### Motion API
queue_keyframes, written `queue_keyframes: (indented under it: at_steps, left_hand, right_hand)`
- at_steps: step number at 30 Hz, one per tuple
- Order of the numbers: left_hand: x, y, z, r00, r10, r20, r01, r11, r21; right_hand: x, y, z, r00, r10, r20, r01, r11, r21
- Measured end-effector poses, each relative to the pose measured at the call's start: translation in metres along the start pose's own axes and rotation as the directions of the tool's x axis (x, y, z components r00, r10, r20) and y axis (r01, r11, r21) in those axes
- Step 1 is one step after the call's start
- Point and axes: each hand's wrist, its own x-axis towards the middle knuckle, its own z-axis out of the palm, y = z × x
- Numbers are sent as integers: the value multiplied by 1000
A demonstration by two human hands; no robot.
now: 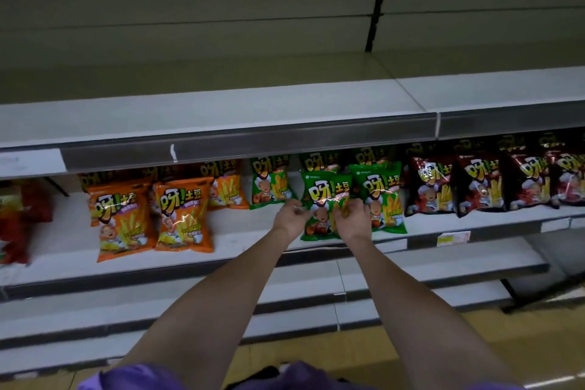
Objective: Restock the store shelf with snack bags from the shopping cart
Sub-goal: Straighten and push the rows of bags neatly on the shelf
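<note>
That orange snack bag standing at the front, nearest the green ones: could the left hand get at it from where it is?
Probably yes. The left hand is at the edge of the front green bag, and only bare shelf lies between it and the orange bag. It would have to leave the green bag first.

Large yellow "呀!土豆" printed on green snack bags (326, 199), orange snack bags (183, 215) to the left, dark red snack bags (478, 184) to the right. Yellow shelf-edge tag (452, 238): unreadable.
</note>
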Motion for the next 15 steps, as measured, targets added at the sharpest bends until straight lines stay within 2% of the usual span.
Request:
queue_keyframes:
  at_steps: [2,5,9,12,15]
  left_hand:
    - [0,3,6,995,-90,45,95,985,-142]
    - [5,2,15,986,-105,129,127,975,-183]
    - [12,0,24,971,-143,191,194,939,-284]
    - [10,1,24,981,-133,143,174,928,-329]
    - [12,-1,12,989,-139,54,149,943,-298]
  right_hand:
    - [12,3,-1,996,71,48,-72,997,24]
    - [17,4,-8,986,102,132,-111,992,61]
    - [17,5,-12,952,138,275,-200,957,210]
    - [21,1,-8,953,138,269,-204,950,236]
    - [15,-13,-4,953,148,266,-217,944,250]
